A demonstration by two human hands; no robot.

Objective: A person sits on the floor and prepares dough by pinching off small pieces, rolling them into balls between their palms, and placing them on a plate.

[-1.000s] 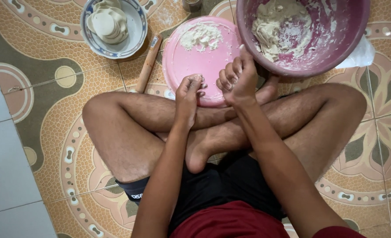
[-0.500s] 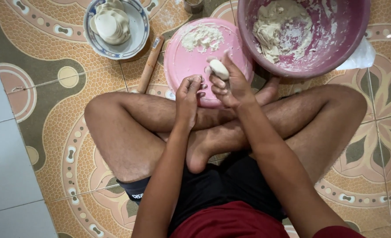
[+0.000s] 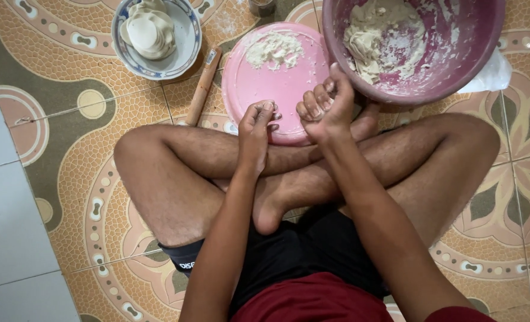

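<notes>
I sit cross-legged on the floor. My right hand (image 3: pixel 324 107) is raised over the near edge of a pink round board (image 3: pixel 277 89), its floury fingers curled in over the palm; whether a dough piece lies inside is hidden. My left hand (image 3: pixel 256 128) rests on my shin at the board's front rim, fingers bunched together with nothing showing in them. A small heap of flour (image 3: pixel 274 48) lies on the far part of the board. Just right of the board, a large purple bowl (image 3: pixel 456 65) holds sticky dough (image 3: pixel 372 42).
A blue-and-white bowl (image 3: pixel 184 56) with stacked dough discs (image 3: pixel 148 30) stands at the back left. A wooden rolling pin (image 3: pixel 202 86) lies between it and the board. A white plastic bag (image 3: pixel 492 74) pokes out beside the purple bowl. The floor is patterned tile.
Half a second ago my right hand held up a small white dough ball; now its fingers have curled in and the ball is out of sight. The left hand has barely moved.
</notes>
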